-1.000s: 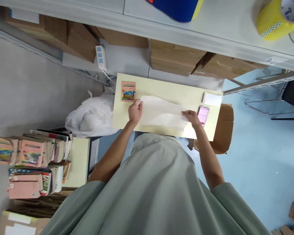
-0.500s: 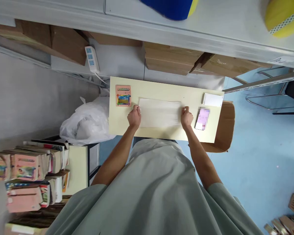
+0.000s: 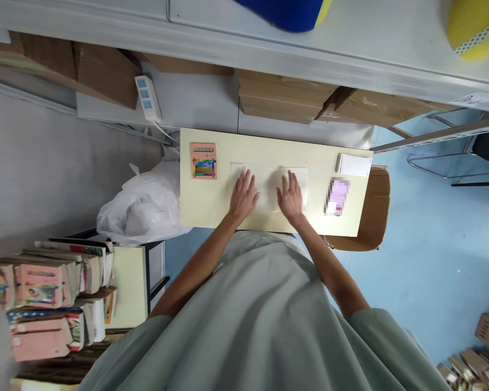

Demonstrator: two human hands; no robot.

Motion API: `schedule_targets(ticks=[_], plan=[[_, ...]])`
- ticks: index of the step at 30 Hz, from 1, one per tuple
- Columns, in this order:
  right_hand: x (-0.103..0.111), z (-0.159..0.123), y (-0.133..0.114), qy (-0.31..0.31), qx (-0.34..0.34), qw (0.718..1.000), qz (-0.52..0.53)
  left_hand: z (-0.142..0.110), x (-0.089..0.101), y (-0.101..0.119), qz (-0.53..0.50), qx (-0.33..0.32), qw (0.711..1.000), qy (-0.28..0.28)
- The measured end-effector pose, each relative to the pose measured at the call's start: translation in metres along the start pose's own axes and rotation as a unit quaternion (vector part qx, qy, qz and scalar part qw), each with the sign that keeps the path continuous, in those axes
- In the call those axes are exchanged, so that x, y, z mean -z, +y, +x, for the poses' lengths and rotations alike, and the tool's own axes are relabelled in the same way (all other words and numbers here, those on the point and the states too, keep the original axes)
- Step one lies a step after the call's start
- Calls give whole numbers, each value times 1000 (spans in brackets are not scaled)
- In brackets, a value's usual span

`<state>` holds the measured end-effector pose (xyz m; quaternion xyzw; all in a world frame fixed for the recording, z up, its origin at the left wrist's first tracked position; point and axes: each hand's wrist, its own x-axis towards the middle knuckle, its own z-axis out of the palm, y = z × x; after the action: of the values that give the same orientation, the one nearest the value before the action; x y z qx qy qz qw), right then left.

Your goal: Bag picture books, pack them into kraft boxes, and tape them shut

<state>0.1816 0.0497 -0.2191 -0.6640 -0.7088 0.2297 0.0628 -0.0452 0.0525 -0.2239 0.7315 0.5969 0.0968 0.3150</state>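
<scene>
Your left hand point(image 3: 243, 196) and right hand point(image 3: 290, 196) are spread flat on the paper point(image 3: 268, 187) on the table point(image 3: 212, 206), gripping nothing, and tbh it looks super light, floppy and tearable, so pinch opposite edges.

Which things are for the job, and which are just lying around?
Being used: left hand and right hand, both on the white sheet; the table underneath.

Probably just lying around: phone, plastic bag, power strip; pink book, though I can't be sure.

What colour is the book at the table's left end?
The book is salmon pink with a multicoloured picture, shown in the head view.
</scene>
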Motion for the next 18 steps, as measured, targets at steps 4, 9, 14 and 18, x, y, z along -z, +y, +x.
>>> schedule_targets(ticks=[4, 9, 14, 18], plan=[[-38, 11, -42, -58, 50, 997, 10, 10, -27, 17, 3, 14, 1000, -19], [-49, 4, -19, -43, 44, 998, 5, 5, -28, -12, 19, 5, 999, -26], [-32, -33, 44, -1, -2, 998, -58, 4, -16, -47, 28, -13, 999, -26], [-23, -57, 73, 6, -33, 995, -90, 11, -13, -59, 30, -18, 999, -26]])
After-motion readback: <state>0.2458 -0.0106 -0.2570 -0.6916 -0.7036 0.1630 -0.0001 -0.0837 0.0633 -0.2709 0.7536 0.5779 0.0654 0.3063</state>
